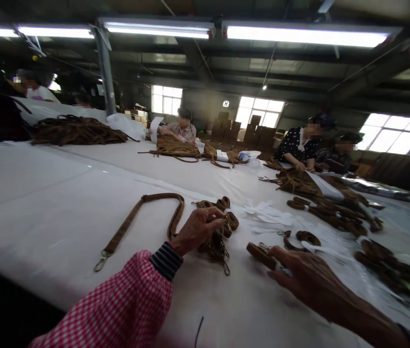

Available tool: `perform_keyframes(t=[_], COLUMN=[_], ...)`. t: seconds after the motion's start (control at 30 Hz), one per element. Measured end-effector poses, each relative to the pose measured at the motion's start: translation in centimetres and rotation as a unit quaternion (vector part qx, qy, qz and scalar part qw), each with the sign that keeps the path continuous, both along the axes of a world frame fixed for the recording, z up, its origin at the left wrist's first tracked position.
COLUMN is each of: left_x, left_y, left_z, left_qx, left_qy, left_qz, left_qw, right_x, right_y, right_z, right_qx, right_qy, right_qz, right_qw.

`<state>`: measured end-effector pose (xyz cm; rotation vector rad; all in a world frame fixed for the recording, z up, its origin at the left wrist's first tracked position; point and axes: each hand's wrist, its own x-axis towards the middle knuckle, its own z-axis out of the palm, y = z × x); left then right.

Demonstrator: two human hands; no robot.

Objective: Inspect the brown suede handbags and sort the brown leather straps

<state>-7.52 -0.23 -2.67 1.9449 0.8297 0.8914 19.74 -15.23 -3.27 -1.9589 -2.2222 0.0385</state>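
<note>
My left hand, its fingers closed in a pinch, is at a small pile of coiled brown straps with metal clips; it grips a strap there, though the fingertips partly hide the hold. To its left, one long brown strap lies loosely bent on the table, with a metal snap hook at its near end. My right hand is closed on a folded brown strap bundle with a white band around it, low over the table. Just beyond lies another coiled strap.
White paper strips lie scattered on the white-covered table. More strap bundles are spread along the right. Large strap heaps sit at the back. Several people work across the table, one in a dotted top. A dark cord lies in front.
</note>
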Motion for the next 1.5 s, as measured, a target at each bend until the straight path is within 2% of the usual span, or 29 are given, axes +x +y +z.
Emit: perform_keyframes(t=[0.1,0.2,0.3,0.37,0.47,0.53,0.6,0.67,0.73,0.77,0.87,1.03,1.13,1.3,1.5], left_x=[0.7,1.1,1.2,1.2,1.3,1.4,1.5,1.5,1.6,1.6,1.5,1.4,1.5,1.7,1.8], left_y=[-1.2,-1.8,-1.9,-1.8,-1.8,-1.9,-2.0,-2.1,-2.1,-2.2,-2.2,-2.3,-2.3,-2.4,-2.7], left_z=[-0.1,-0.4,-0.7,-0.8,-0.9,-1.0,-1.1,-1.1,-1.2,-1.2,-1.1,-1.0,-1.1,-1.1,-1.6], left_qx=[0.035,0.08,0.11,0.111,0.111,0.111,0.103,0.094,0.08,0.067,0.019,-0.012,-0.01,0.002,0.044], left_qy=[0.062,0.096,0.112,0.115,0.11,0.107,0.102,0.091,0.083,0.078,0.046,0.03,0.045,0.04,0.076], left_qz=[-0.029,-0.044,-0.05,-0.058,-0.068,-0.069,-0.07,-0.078,-0.089,-0.096,-0.119,-0.14,-0.148,-0.12,-0.127], left_qw=[0.997,0.991,0.986,0.985,0.985,0.986,0.987,0.988,0.989,0.99,0.992,0.99,0.988,0.992,0.988], right_x=[-0.3,-2.7,-5.1,-5.7,-5.0,-4.0,-3.1,-2.6,-2.7,-2.8,-3.4,-3.3,-3.3,-4.2,-5.6], right_y=[-0.7,-0.6,0.0,0.4,0.9,1.3,1.8,2.3,2.6,2.7,2.8,3.0,3.1,3.2,3.6], right_z=[-0.4,-0.1,-0.2,-0.6,-1.3,-1.3,-0.9,-0.3,0.4,0.6,1.1,0.8,0.4,-0.3,-1.3], right_qx=[0.039,0.095,0.066,0.039,0.03,0.022,0.007,-0.007,-0.012,-0.013,-0.018,-0.03,-0.028,-0.02,-0.013], right_qy=[-0.034,-0.067,-0.084,-0.085,-0.03,0.076,0.24,0.41,0.524,0.555,0.605,0.681,0.705,0.731,0.745], right_qz=[0.03,0.034,0.055,0.057,0.015,-0.018,-0.051,-0.077,-0.09,-0.092,-0.101,-0.1,-0.103,-0.08,-0.048], right_qw=[0.998,0.993,0.993,0.994,0.999,0.997,0.97,0.909,0.847,0.826,0.79,0.725,0.701,0.677,0.665])
